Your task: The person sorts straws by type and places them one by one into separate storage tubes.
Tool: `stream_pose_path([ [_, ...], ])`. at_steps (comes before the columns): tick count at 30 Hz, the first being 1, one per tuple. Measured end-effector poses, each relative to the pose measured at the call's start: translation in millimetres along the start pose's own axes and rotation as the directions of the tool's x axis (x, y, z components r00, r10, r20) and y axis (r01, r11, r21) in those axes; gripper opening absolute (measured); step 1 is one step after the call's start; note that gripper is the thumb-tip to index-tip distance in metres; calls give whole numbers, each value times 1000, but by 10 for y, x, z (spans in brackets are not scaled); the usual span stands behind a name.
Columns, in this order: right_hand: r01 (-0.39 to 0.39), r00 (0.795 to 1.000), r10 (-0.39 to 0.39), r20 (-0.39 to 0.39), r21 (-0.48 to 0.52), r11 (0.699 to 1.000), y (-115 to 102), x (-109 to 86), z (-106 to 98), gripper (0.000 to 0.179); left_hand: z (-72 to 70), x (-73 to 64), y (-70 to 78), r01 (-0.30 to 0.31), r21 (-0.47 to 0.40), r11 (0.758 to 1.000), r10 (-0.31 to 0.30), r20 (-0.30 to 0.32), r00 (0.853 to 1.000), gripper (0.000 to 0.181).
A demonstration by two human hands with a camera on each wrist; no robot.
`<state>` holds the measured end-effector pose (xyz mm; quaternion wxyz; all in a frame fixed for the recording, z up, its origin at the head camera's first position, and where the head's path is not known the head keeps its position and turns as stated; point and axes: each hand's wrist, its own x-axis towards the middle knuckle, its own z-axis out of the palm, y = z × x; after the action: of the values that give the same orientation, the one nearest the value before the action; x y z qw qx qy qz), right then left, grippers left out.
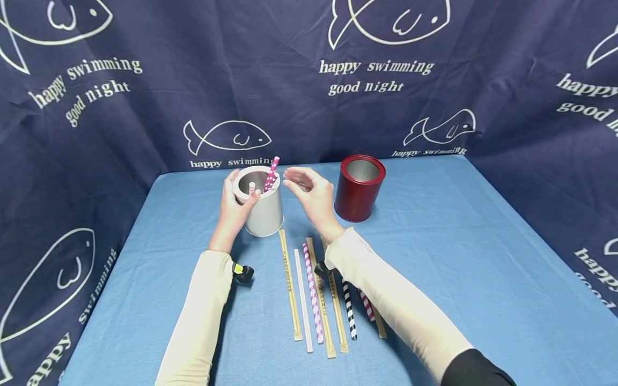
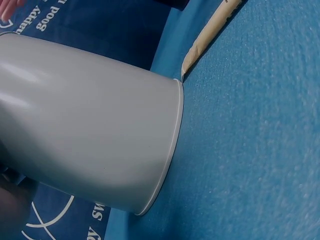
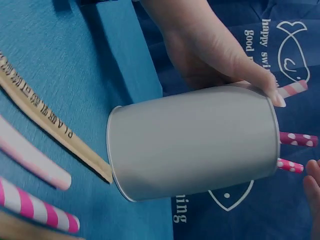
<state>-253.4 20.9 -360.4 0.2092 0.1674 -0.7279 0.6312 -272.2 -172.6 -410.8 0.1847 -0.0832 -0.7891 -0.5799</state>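
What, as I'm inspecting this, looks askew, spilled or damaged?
Nothing stands out. Slim coloured and tan straws lie in a row, the round red metal can stands upright, and the round white metal can shows no visible dent. A cream fabric sleeve partly hides some straws.

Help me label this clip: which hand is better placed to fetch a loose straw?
Probably the right hand: it looks empty, and its forearm reaches over the loose straws, while the left hand grips the white can.
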Motion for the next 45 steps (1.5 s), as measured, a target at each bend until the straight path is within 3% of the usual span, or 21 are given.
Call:
stream_pose_path([
  [9, -13, 1000, 14, 12, -83, 996, -79, -44, -359, 30, -2, 20, -21, -10, -3, 1000, 10, -6, 1000, 82],
  [17, -56, 998, 58, 8, -134, 989, -398, -183, -656, 27, -8, 22, -3, -13, 2, 1000, 13, -11, 1000, 82],
  [23, -90, 996, 92, 20, -102, 991, -301, -248, -799, 26, -17, 10, 2, -7, 27, 1000, 7, -6, 1000, 82],
  [30, -144, 989, 145, 32, -43, 989, 32, -283, -913, 27, -23, 8, -7, -11, 8, 1000, 12, -7, 1000, 81],
  [37, -169, 984, 172, 42, -63, 984, 149, -371, -1012, 31, -26, 9, -3, -12, 9, 1000, 12, -2, 1000, 81],
  [45, -241, 965, 250, 76, -118, 963, 221, -436, -1107, 33, -15, 7, -11, -19, 27, 999, 19, 6, 1000, 82],
])
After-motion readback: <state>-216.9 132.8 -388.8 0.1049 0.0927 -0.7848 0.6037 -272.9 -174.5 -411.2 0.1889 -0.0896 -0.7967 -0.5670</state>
